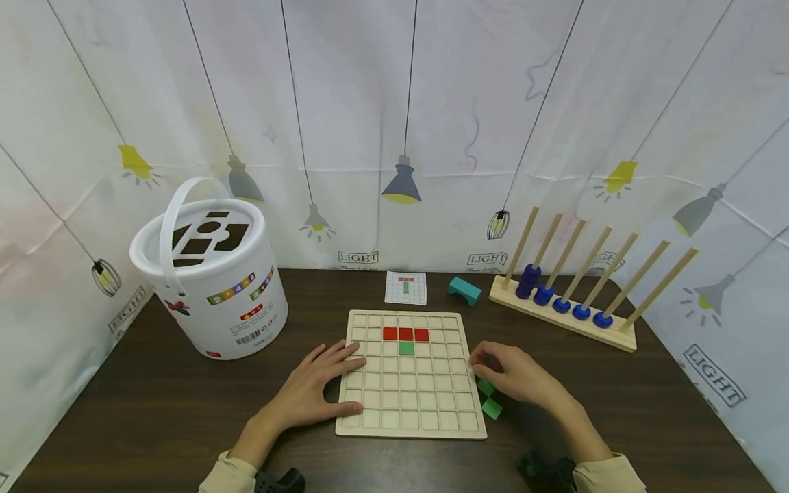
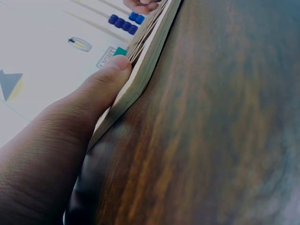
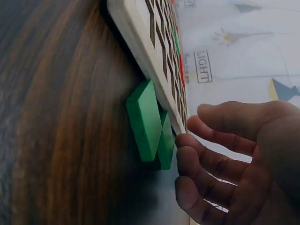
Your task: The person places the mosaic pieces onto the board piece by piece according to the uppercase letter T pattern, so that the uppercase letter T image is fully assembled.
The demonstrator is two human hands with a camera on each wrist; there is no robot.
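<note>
A pale wooden grid board lies flat on the table. Three red tiles sit side by side in its second row from the far edge, and one green tile is under the middle one. My left hand rests on the board's left edge with fingers spread; its thumb lies on the rim in the left wrist view. Beside the right edge, my right hand hovers with loosely bent fingers and nothing visible between them. Two loose green tiles lie on the table by that edge, close to the right fingertips.
Behind the board lie a small pattern card with a red and green T and a teal arch block. A white lidded bucket stands at left. At right is a wooden peg rack with blue beads. A printed curtain hangs behind.
</note>
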